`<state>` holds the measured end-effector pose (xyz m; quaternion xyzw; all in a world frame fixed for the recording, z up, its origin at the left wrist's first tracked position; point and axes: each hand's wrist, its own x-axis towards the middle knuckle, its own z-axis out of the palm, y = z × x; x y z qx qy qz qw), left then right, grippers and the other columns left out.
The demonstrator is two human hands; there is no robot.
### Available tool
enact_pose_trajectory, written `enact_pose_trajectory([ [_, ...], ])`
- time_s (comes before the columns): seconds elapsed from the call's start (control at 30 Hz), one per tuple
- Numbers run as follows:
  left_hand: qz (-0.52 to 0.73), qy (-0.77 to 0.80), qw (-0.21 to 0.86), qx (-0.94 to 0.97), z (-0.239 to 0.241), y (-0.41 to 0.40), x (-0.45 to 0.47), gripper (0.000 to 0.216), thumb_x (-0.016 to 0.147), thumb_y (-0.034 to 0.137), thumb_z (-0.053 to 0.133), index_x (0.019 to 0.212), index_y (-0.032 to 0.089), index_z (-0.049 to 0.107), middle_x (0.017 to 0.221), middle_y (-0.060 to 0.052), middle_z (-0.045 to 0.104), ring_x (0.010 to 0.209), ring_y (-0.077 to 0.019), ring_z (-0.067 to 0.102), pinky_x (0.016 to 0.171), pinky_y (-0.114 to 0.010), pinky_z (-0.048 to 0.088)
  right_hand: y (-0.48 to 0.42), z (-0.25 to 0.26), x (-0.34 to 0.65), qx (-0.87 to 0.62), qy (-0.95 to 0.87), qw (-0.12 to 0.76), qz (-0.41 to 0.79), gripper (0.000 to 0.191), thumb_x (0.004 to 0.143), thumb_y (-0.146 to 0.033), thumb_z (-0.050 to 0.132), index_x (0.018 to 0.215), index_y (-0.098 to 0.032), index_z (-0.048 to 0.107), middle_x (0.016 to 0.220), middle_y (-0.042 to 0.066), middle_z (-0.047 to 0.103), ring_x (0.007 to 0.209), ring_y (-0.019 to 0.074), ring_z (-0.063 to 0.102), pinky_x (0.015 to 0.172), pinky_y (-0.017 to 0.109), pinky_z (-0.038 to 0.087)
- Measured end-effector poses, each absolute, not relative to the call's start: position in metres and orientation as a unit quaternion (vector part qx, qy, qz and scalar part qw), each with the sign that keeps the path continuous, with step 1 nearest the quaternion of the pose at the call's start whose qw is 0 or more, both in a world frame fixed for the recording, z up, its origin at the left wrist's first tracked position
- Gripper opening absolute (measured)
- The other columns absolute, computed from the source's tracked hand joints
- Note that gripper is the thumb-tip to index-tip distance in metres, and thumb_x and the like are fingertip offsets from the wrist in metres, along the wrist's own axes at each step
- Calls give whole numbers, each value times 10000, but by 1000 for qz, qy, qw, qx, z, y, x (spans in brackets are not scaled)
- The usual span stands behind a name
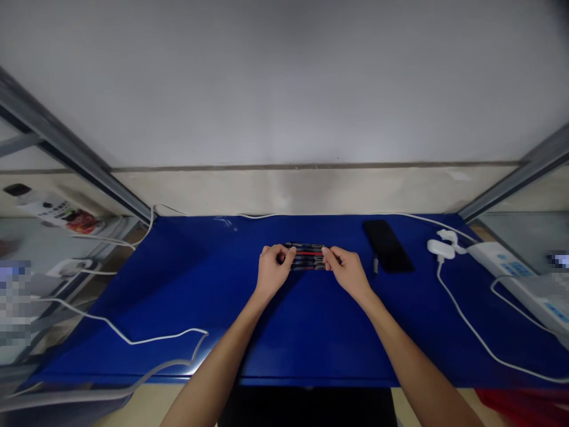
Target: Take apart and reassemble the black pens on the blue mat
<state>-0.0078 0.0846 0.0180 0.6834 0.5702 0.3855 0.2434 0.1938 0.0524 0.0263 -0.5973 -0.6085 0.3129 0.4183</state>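
Slim, glossy dark and red pens [306, 254], rod-shaped, lined up side by side, above smooth, shiny blue tabletop [186, 296]. Flat black rectangular phone [388, 246] lying right of pens; short grey cylindrical piece [376, 265] just beside it. White-labelled bottle with black cap [56, 210] at far left; contents cannot be told. Pens between 2 hands: left hand [274, 270] pinching left ends, right hand [349, 271] pinching right ends, thumbs nearest viewer's middle.
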Motion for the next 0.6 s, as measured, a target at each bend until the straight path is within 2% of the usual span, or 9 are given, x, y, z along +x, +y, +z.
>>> enact_pose_trajectory([
  [0.37,381,572,250,682,19,84,-6,373,901,458,534,631,204,576,621,-5,579,719,-177,505,701,-284,387,54,26,197,-586,-597,440,327,380,934,-443,527,648,-202,591,605,-2,605,587,146,582,615,266,443],
  [0.5,386,572,254,678,19,84,-7,362,903,459,530,650,207,593,641,-6,596,728,-178,511,711,-286,392,58,21,199,-553,-582,470,368,206,882,-401,615,829,-207,657,761,19,681,729,173,646,704,288,491],
  [0.6,388,575,256,674,19,85,-9,369,907,467,518,654,209,594,645,-8,598,726,-180,510,710,-289,390,59,19,200,-544,-569,474,394,203,845,-407,660,868,-206,670,821,37,710,772,186,665,729,301,508],
])
